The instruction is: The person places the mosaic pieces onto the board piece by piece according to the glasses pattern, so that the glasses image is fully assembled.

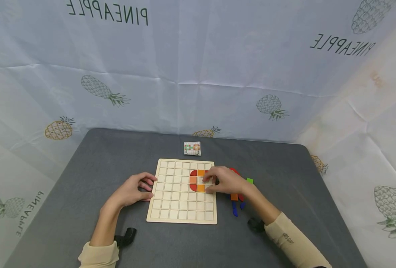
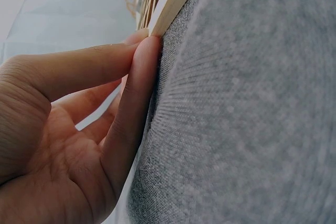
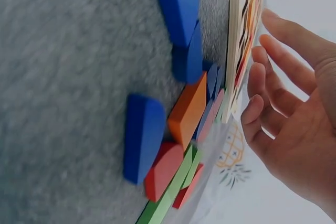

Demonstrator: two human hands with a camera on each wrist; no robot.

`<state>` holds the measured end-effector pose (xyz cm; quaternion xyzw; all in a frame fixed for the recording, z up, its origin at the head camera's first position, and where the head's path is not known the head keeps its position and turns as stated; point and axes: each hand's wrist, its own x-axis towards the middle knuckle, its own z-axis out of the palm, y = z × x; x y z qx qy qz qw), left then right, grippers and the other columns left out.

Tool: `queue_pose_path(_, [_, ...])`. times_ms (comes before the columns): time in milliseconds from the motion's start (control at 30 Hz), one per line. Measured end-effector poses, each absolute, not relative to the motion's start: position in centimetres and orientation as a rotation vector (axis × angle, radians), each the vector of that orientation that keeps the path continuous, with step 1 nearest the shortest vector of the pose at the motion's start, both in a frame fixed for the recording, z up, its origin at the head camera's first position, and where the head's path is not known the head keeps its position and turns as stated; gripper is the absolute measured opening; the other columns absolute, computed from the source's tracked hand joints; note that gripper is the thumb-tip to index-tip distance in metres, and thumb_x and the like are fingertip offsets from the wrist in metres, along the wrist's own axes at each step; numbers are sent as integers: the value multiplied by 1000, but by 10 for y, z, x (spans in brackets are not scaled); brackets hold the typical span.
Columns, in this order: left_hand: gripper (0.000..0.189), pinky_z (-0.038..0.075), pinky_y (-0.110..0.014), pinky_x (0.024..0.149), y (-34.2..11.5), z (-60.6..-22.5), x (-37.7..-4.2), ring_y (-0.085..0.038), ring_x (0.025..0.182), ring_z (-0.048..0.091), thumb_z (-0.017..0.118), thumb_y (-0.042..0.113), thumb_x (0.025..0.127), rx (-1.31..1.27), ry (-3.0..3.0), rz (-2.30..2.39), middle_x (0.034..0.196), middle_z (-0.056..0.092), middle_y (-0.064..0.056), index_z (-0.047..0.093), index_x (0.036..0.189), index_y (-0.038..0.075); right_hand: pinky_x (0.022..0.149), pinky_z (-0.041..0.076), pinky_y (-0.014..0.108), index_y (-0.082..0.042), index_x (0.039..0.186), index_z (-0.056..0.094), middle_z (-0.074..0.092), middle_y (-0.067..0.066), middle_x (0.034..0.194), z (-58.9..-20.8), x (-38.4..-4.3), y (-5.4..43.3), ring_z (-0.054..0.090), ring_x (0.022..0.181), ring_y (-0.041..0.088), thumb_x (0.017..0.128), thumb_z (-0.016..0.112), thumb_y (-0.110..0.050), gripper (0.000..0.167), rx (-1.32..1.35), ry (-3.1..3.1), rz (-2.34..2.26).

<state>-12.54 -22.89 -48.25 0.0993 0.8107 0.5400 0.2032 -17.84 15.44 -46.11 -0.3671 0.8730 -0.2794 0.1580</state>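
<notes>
A pale wooden grid board (image 1: 174,206) lies flat on the table. My left hand (image 1: 132,190) pinches its left edge between thumb and finger; the left wrist view shows the fingertips (image 2: 144,48) at the board's rim (image 2: 176,3). Red and orange pieces sit in the grid's upper right, among them an orange square (image 1: 201,173) and a red rounded piece (image 1: 193,187). Over these my right hand (image 1: 226,179) reaches, its fingers relaxed and thumb apart from the index finger. No piece shows between its fingertips, and it hides some cells.
Right of the board lie several loose pieces: blue (image 3: 142,137), orange (image 3: 189,108), red (image 3: 164,171) and green (image 1: 249,181). A small pattern card (image 1: 192,148) lies behind the board. The grey table (image 1: 117,149) meets a pineapple-print curtain (image 1: 218,108).
</notes>
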Motion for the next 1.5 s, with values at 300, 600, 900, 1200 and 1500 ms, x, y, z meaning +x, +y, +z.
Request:
queue_pose_path(300, [52,68,-34,71,-230,-483,-126,-25,99,64,81,-8,90,278,2259,1511,120,60,-24,62,138,-7,78,56,25,-12,124,79,76,6,116,-460,-184,183,62,90,15,96,84,-20,29,-928,2524,-886])
queue_pose_path(600, [51,68,-34,70,-230,-483,-126,-25,99,64,81,-8,90,282,2254,1514,120,60,-23,62,138,-7,78,57,25,-7,125,78,76,11,119,-463,-201,226,63,94,20,94,85,-10,32,-807,2583,-955])
queue_pose_path(900, [51,68,-34,71,-230,-484,-127,-24,99,64,81,-8,90,282,2260,1508,120,59,-23,62,137,-7,73,54,24,-6,124,79,75,14,117,-472,-217,249,61,86,14,95,82,-9,29,-724,2584,-916])
queue_pose_path(1200, [51,68,-33,71,-230,-486,-128,-23,98,64,81,-8,90,274,2263,1508,119,60,-22,62,138,-6,66,55,23,-6,119,80,77,8,102,-476,-226,246,61,75,8,96,83,-17,25,-691,2558,-933])
queue_pose_path(1500, [52,68,-34,71,-231,-485,-127,-24,99,64,81,-8,90,285,2254,1513,120,60,-23,61,138,-7,58,48,22,-6,114,81,74,9,98,-479,-233,243,55,67,10,96,83,-19,22,-660,2633,-923])
